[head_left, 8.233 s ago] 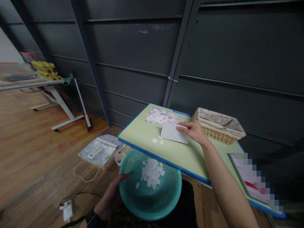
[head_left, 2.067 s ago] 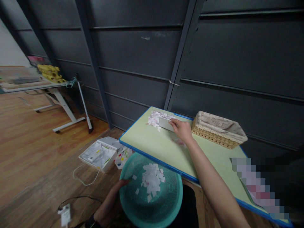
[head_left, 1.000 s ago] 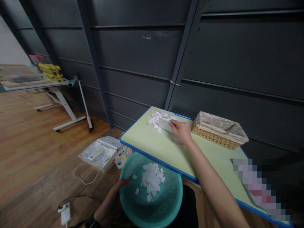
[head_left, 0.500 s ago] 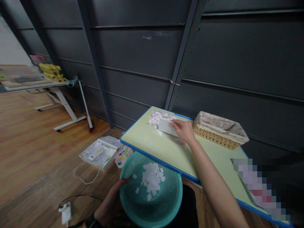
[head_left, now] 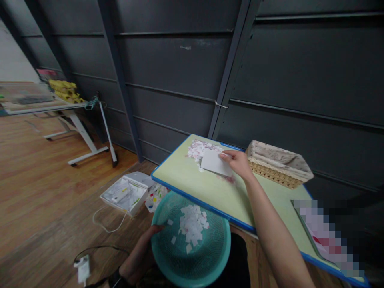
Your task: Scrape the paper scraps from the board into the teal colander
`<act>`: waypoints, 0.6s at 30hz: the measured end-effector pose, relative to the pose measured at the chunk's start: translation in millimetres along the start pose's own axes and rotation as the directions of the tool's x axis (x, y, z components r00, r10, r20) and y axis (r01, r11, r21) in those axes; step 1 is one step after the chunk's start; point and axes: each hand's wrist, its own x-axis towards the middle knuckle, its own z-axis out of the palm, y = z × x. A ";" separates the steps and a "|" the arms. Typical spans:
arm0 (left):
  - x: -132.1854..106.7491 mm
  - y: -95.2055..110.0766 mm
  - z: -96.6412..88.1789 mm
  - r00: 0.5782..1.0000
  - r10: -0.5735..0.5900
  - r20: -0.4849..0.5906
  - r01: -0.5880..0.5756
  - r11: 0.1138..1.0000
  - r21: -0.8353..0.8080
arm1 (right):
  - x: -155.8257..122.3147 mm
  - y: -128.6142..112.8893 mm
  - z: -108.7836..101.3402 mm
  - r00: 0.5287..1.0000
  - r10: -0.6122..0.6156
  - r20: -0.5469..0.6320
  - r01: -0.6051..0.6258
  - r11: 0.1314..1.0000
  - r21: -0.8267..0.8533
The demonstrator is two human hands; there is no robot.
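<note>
My right hand [head_left: 238, 163] pinches a white card [head_left: 214, 161] by its right end, tilted just above the tabletop. Behind and left of the card lies a pile of small white paper pieces [head_left: 198, 148], some with pinkish marks. My left hand [head_left: 148, 240] grips the left rim of a round green plastic basket [head_left: 222, 256], thumb over the edge. Several white paper pieces [head_left: 193, 226] lie heaped inside that basket. It sits below the front edge of the pale yellow table [head_left: 186, 176] with blue edging.
A woven basket with a cloth lining [head_left: 279, 168] stands at the table's back right. An open white box [head_left: 124, 196] and a power strip [head_left: 83, 269] lie on the wooden floor at left. Another table [head_left: 45, 106] with yellow items stands farther off. A dark wall [head_left: 168, 64] rises behind.
The card in my right hand has shifted slightly right and its face has turned up more toward me. My left hand and the green basket stay where they were.
</note>
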 end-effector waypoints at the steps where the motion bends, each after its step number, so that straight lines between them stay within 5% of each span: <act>1: 0.9 -0.1 -0.2 1.000 -0.005 -0.005 0.005 1.000 -0.015 | 0.3 0.8 0.1 1.000 0.003 0.017 -0.003 1.000 0.001; 4: 0.1 0.3 2.2 1.000 0.015 -0.015 -0.015 1.000 -0.022 | 1.2 2.8 0.3 0.999 0.006 0.054 -0.009 0.999 0.052; 10: -7.6 3.5 10.4 0.999 0.051 -0.015 -0.051 0.999 0.012 | 0.9 4.9 4.4 0.998 0.042 -0.053 -0.037 0.996 0.086; 18: -5.3 5.5 6.6 0.999 0.035 -0.028 -0.036 0.999 -0.025 | -0.3 2.5 10.8 0.999 -0.017 0.045 0.012 0.993 0.117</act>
